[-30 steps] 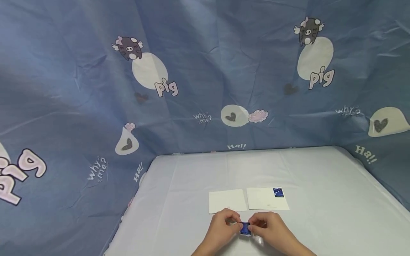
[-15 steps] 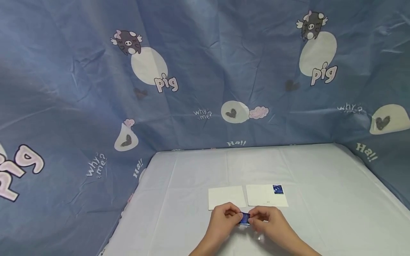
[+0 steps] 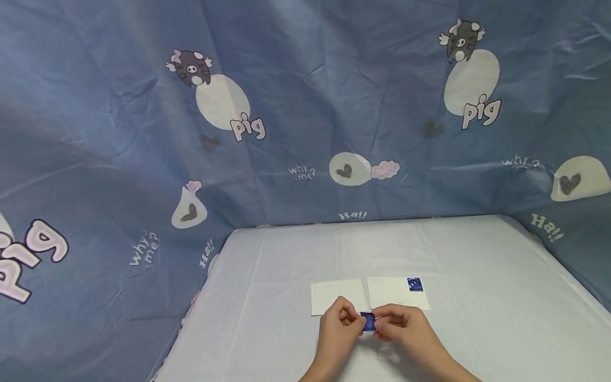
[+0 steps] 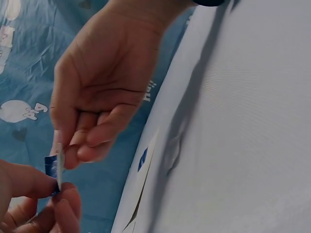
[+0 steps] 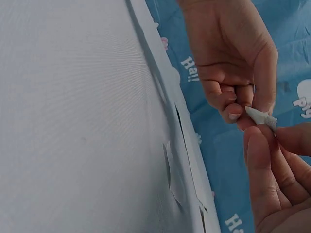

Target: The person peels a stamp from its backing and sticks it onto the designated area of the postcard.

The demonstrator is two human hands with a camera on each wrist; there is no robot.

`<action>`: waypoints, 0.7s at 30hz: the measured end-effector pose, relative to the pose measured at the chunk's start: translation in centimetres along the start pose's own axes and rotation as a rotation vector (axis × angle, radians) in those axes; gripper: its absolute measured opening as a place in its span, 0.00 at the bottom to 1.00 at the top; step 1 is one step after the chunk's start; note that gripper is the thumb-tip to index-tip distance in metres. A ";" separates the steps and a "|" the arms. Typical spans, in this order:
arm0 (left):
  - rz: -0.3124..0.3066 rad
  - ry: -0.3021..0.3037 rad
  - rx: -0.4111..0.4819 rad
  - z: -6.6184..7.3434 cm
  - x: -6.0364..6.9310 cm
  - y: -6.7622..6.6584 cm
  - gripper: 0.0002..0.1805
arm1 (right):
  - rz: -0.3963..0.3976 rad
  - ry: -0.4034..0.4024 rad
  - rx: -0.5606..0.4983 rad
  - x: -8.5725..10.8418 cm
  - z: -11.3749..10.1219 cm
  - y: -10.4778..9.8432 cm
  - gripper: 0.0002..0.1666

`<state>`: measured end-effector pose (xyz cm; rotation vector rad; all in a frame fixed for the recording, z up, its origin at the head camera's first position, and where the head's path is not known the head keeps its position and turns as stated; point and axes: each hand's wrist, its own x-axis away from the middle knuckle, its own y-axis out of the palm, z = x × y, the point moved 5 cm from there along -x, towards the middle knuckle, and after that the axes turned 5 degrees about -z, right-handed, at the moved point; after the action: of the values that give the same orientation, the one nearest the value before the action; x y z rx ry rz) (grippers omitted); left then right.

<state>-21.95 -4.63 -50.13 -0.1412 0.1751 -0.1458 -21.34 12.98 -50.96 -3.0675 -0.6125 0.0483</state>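
Since both hands are busy on one tiny thing, I'd call the current step fine edge work on the blue stamp. Using the stamped card as the landmark, the blue stamp is held up off the cloth, on the person's side of the card and off its near-left corner. The left hand has one side pinched between thumb and fingers and the right hand pinches the other, so neither is free. The left wrist view shows a pale strip along the blue face; the right wrist view shows a pale side with a toothed edge. Might be backing paper, but honestly can't tell if it's a separate layer.

Next move, my take: it calls for one hand steadying the very edge while the other's fingertips work that pale side, no creasing.

A blank-looking card lies just left of the stamped card, which has a second blue stamp in its far-right corner. Some clear scrap lies on the person's side of that card.
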 end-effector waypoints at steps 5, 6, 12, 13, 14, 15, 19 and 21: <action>0.001 0.076 -0.028 0.3 0.2 0.3 0.10 | 0.032 0.021 -0.035 0.1 -0.3 -0.1 0.19; 0.000 0.077 -0.034 0.3 0.2 0.3 0.09 | 0.042 0.025 -0.038 0.0 -0.2 -0.1 0.19; -0.027 0.061 -0.021 0.7 0.0 0.4 0.04 | 0.107 0.029 -0.042 -0.1 -0.2 -0.3 0.20; -0.035 0.053 -0.009 0.7 0.0 0.4 0.04 | 0.111 0.027 -0.042 -0.1 -0.2 -0.3 0.20; -0.042 0.045 0.006 0.6 0.0 0.5 0.03 | 0.111 0.022 -0.039 -0.1 -0.2 -0.3 0.20; -0.049 0.036 0.019 0.6 0.1 0.5 0.03 | 0.111 0.018 -0.033 -0.1 -0.2 -0.3 0.20; -0.064 0.000 0.056 0.4 0.2 0.5 0.03 | 0.089 -0.009 0.006 0.1 -0.3 -0.1 0.19; -0.067 -0.010 0.070 0.4 0.3 0.4 0.04 | 0.074 -0.026 0.026 0.2 -0.4 0.0 0.19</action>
<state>-21.55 -4.20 -49.86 -0.0785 0.1551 -0.2172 -21.16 13.04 -50.55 -3.0684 -0.4949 0.0955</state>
